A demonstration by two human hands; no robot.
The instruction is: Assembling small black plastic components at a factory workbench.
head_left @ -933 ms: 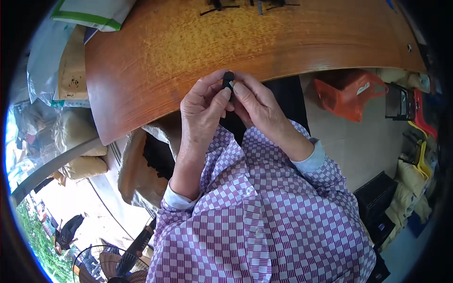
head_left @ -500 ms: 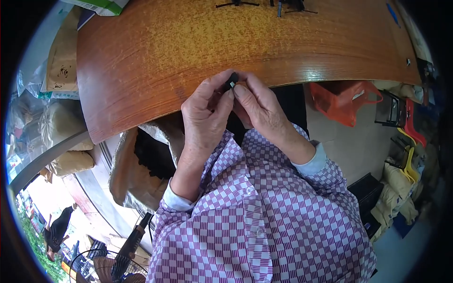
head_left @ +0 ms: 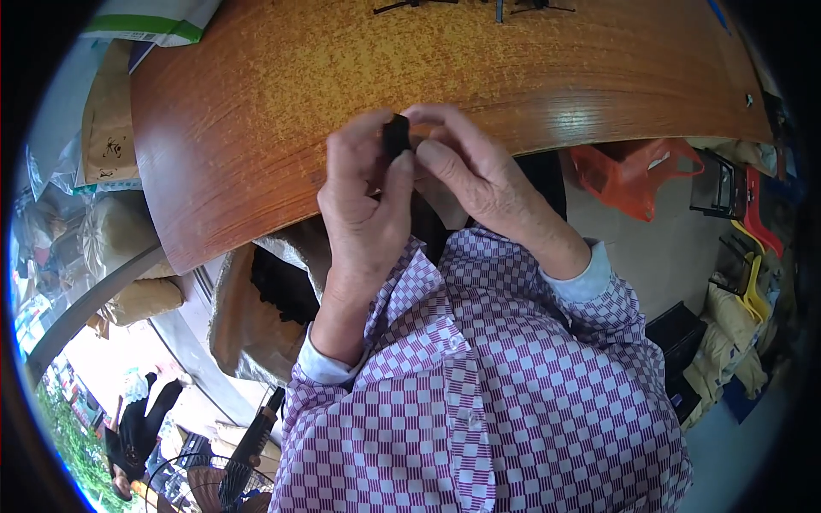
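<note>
The left grip (head_left: pixel 366 201) and right grip (head_left: pixel 479 179) have drawn slightly apart, the black piece (head_left: pixel 396 135) shifting left

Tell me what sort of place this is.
Probably a small workshop: a worn wooden table with black parts on it, an open sack of dark material, and stuffed bags at left.

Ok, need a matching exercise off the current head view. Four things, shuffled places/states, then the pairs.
Things:
1. black piece
2. red bag
3. sack
4. fan

Places/states:
A. open, dark stuff inside
B. low in the view, at the left, behind a wire guard
C. between thumb and finger of the left hand
D. right of both hands, by the near edge of the table

Pairs: 1-C, 2-D, 3-A, 4-B
</note>
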